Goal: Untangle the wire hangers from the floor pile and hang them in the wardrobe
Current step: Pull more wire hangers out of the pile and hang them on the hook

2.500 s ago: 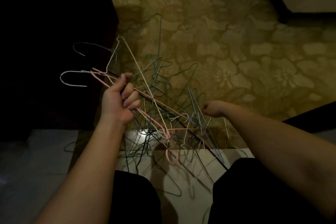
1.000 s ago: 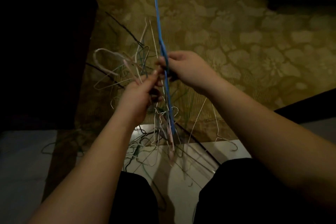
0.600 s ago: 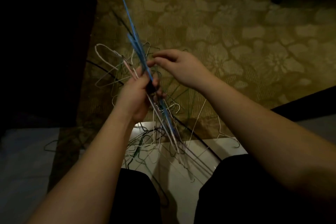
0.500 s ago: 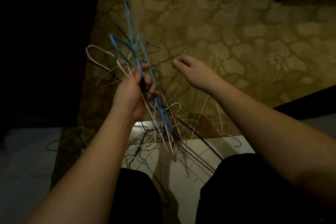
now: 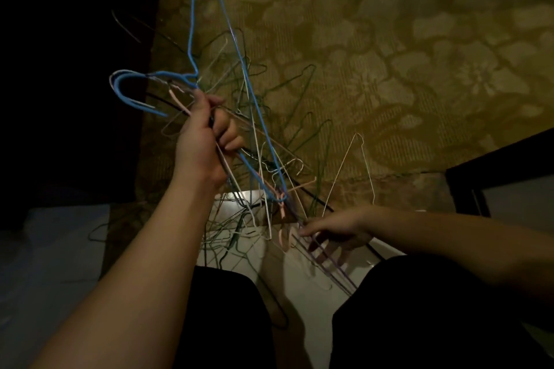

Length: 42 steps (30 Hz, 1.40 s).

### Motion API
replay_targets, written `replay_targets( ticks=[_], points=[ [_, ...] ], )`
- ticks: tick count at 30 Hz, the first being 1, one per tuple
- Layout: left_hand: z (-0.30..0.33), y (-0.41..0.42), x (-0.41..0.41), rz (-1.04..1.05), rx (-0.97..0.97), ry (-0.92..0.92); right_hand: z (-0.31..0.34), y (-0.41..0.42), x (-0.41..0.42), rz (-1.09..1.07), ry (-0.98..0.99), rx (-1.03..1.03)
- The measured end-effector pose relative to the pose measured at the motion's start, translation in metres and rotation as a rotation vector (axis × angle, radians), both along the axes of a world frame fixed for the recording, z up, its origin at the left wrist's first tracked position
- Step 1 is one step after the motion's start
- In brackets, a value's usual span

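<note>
With the left hand (image 5: 207, 141) gripping the blue hanger (image 5: 239, 75), the open right hand (image 5: 335, 228) should ease snagged wires off slowly.

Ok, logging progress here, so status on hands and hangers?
Left hand grips bunch with blue hanger. Right hand low, fingers spread on purple hanger wires. Floor pile tangled; none hung.

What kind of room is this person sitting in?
Probably a dim bedroom or hotel room: a flower-patterned carpet covers the floor, tall dark furniture, perhaps a wardrobe, stands at the left, and wire hangers lie heaped by the person's knees.
</note>
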<state>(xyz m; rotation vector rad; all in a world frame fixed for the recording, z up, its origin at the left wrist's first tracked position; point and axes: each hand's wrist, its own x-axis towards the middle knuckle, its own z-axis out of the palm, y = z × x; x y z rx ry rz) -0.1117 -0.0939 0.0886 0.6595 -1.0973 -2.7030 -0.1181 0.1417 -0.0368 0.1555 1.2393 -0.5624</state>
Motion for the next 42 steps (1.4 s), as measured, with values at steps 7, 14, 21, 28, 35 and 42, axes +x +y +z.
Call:
replay_targets(
  ticks=[7, 14, 21, 28, 35, 42],
  points=[
    [0.006, -0.006, -0.003, 0.034, 0.023, 0.084, -0.002, 0.007, 0.007, -0.174, -0.097, -0.041],
    [0.026, -0.017, 0.002, 0.034, -0.011, 0.115, 0.058, 0.002, -0.039, 0.014, 0.404, -0.021],
    [0.045, -0.006, 0.000, -0.068, -0.096, 0.180, 0.088, -0.027, -0.051, 0.039, 0.387, 0.073],
    [0.061, -0.010, 0.002, -0.053, 0.031, 0.197, 0.077, -0.057, -0.055, -0.192, 0.283, 0.132],
    [0.070, -0.035, 0.010, 0.089, 0.030, 0.208, 0.083, -0.005, -0.083, -0.507, 0.147, 0.101],
    [0.077, -0.041, 0.018, 0.174, 0.011, 0.222, 0.079, 0.017, -0.084, -0.453, 0.112, -0.004]
  ],
)
